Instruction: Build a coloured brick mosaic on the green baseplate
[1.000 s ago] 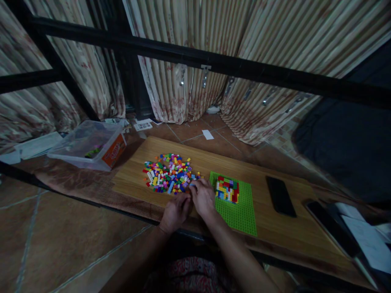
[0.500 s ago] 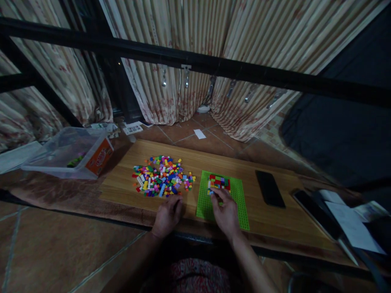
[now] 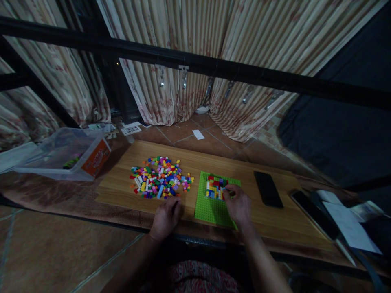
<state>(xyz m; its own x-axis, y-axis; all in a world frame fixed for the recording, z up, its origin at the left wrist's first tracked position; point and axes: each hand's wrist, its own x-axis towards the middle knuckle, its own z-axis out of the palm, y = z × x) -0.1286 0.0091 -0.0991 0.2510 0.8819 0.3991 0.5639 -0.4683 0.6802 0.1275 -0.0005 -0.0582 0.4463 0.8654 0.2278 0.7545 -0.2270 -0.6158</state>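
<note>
A green studded baseplate (image 3: 210,210) lies on the wooden board, bearing a block of multicoloured toy bricks (image 3: 215,188) near its far side. At that block's right edge is my right hand (image 3: 240,204), thumb and fingers pinched together; what lies between the fingertips is too small to make out. My left hand (image 3: 166,216) rests at the board's near edge with its fingers curled closed, just in front of a loose pile of small coloured bricks (image 3: 160,177). Whatever its fingers may hold is hidden.
On the wooden board (image 3: 119,185), a black phone (image 3: 269,189) lies right of the baseplate. Another dark phone-like device (image 3: 314,213) and papers (image 3: 351,226) are farther right. A clear plastic bin (image 3: 61,173) with an orange label stands at the left.
My right hand has shifted rightward across the brick block to its right edge, uncovering the block's near-left part. My left hand stays closed by the pile. The view has shifted slightly.
</note>
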